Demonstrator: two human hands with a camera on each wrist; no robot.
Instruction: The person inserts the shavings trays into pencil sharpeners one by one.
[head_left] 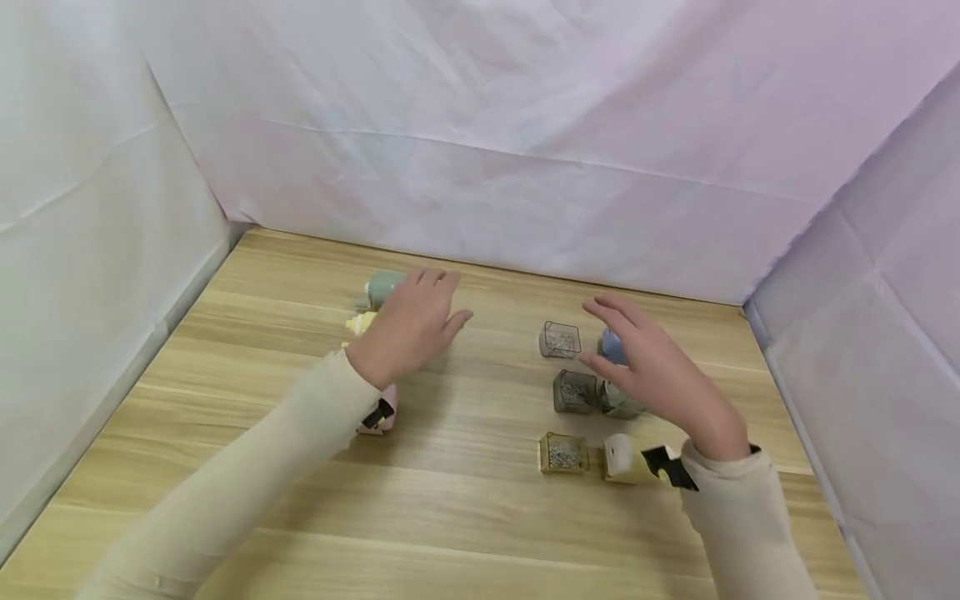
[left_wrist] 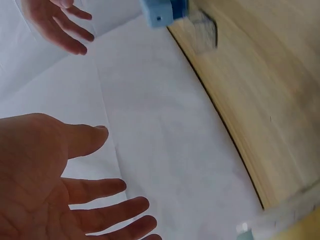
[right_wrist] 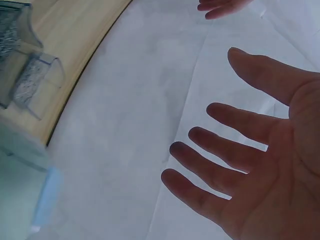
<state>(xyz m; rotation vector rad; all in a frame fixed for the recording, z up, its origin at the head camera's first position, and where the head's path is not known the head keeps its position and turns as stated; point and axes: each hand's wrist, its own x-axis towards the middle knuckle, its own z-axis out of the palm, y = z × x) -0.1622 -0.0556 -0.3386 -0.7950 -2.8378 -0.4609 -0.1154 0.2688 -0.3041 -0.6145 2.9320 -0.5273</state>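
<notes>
My left hand is held over the left part of the wooden table, fingers spread and nothing in its grasp. Partly behind it lie a pale green container and a small yellow item; a pink item shows beside the left sleeve. On the other side, my right hand hovers with fingers extended and an empty palm. Under and around it are a blue item, a greenish container and a white-and-yellow container, the first two partly covered by the hand.
Left of the right-hand items stand three see-through boxes in a column: a clear box, a grey box and an amber box, with silvery grey bits inside. White cloth encloses the table at the back and sides.
</notes>
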